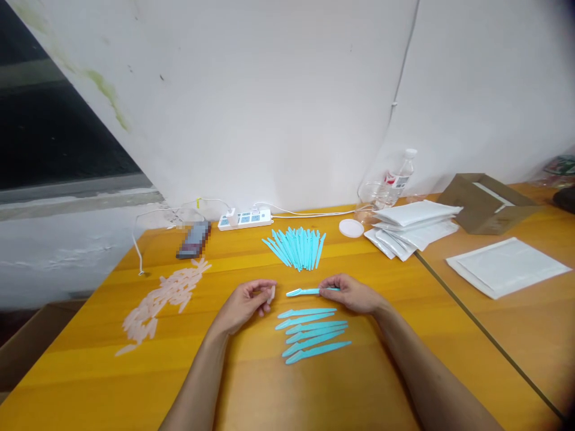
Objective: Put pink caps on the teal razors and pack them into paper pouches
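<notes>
My right hand (344, 292) pinches the handle of a turquoise eyebrow razor (308, 292), its blade end pointing left. Between the thumb and fingers of my left hand (249, 304) is a small translucent blade cover (271, 293), a short gap away from the razor's tip. Below the hands lies a column of several razors (317, 347), roughly parallel, with blade ends to the left. Farther back, a fanned pile of turquoise razors (299, 248) rests on the table. At the left is a long scatter of pale translucent blade covers (164, 299).
Along the wall are a phone (194, 239), a power strip (245, 219) with white cables, a round white lid (351, 228) and a plastic bottle (399, 176). White padded mailers (413, 221), another mailer (507, 266) and an open cardboard box (483, 206) occupy the right.
</notes>
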A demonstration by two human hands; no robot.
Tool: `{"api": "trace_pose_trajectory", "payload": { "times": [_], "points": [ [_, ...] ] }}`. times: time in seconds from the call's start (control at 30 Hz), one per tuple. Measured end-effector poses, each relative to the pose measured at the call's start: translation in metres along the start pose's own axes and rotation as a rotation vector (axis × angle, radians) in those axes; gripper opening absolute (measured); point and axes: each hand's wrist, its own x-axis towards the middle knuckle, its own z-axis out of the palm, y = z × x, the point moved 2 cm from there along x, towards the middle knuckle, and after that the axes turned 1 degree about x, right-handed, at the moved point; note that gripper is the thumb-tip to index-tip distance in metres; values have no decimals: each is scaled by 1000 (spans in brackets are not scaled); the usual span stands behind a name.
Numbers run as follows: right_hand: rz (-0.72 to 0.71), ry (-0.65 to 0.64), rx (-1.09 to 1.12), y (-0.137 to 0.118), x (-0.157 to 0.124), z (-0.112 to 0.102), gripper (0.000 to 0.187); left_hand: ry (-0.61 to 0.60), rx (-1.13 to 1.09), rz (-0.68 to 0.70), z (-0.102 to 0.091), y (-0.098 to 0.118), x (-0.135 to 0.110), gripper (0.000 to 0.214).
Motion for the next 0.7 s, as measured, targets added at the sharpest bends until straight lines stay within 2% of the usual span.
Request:
{"api": "trace_pose_trajectory", "payload": {
  "times": [0.13, 0.23, 0.4, 0.53, 0.63, 0.7],
  "points": [
    [7, 2, 26, 0, 0, 2, 51, 43, -135, 24, 0, -11, 1, 43],
    [14, -1, 48, 0, 0, 1, 52, 86, -139, 6, -4, -14, 0, 41],
    [25, -12, 93, 2, 0, 0, 51, 94, 49, 75, -8, -14, -5, 34],
    [25, -35, 121, 5, 1, 0, 49, 48, 226, 192, -2, -15, -4, 25],
    [19, -53, 135, 4, 2, 1, 47, 6, 268, 281, 5, -18, 0, 21],
    [4, -64, 143, 4, 2, 2, 46, 12, 271, 292, 8, -20, 2, 20]
  ]
}}
